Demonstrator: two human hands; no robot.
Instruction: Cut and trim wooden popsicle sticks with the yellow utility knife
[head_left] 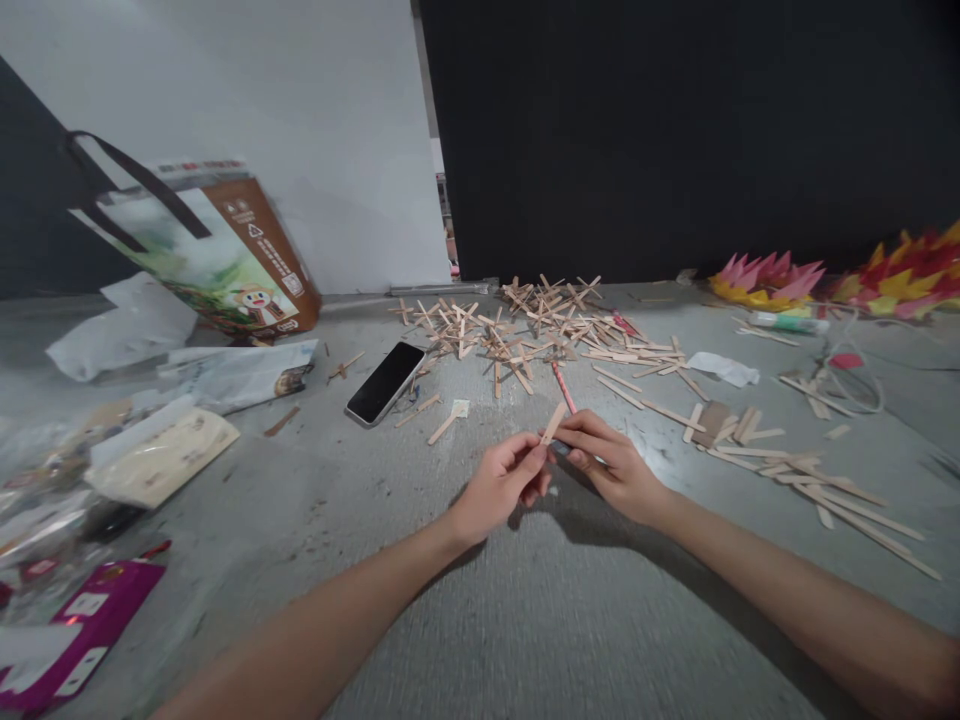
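In the head view my left hand (510, 472) pinches a short flat wooden craft stick (553, 424) between thumb and fingers, its upper end sticking up and away from me. My right hand (611, 467) is close on the right, fingers bent together at the stick's side. Something small and dark shows at its fingertips, too hidden to name. A pink striped rod, like a pencil (563, 387), reaches out from behind the right fingers; I cannot tell whether they grip it or it lies on the grey surface (480, 620). Beyond the hands is a pile of craft sticks glued or lying crossed (517, 335).
Loose sticks (840, 495) lie to the right, with a glue tube (791, 323) and pink-yellow paper petals (769, 280) behind. On the left are a phone (386, 383), a printed carrier bag (217, 260), plastic packets (161, 455) and a purple package (90, 625). A dark panel (675, 140) stands behind.
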